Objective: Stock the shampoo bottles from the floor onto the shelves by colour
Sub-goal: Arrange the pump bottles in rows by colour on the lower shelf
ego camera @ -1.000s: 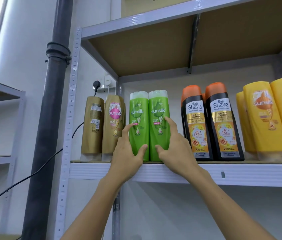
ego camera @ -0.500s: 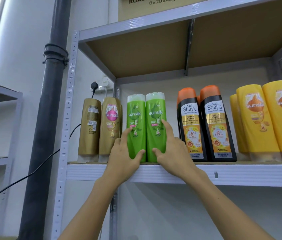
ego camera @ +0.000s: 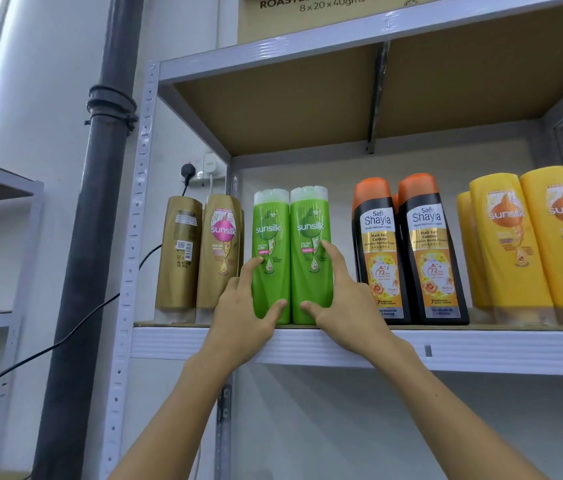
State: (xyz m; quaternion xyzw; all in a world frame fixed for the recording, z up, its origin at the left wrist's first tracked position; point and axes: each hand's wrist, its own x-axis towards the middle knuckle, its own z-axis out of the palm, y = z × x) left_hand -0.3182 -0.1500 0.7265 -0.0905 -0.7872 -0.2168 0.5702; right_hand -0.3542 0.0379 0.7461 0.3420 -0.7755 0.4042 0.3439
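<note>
Green bottles [ego camera: 290,258] stand upright at the shelf [ego camera: 481,351] front edge (touching), left hand [ego camera: 243,313] and right hand [ego camera: 342,306] each gripping one from outside.

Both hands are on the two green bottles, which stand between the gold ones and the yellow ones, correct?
Not quite. In the head view the green bottles, held by the left hand and right hand, stand between the gold bottles and the black orange-capped bottles; the yellow bottles stand further right.
</note>
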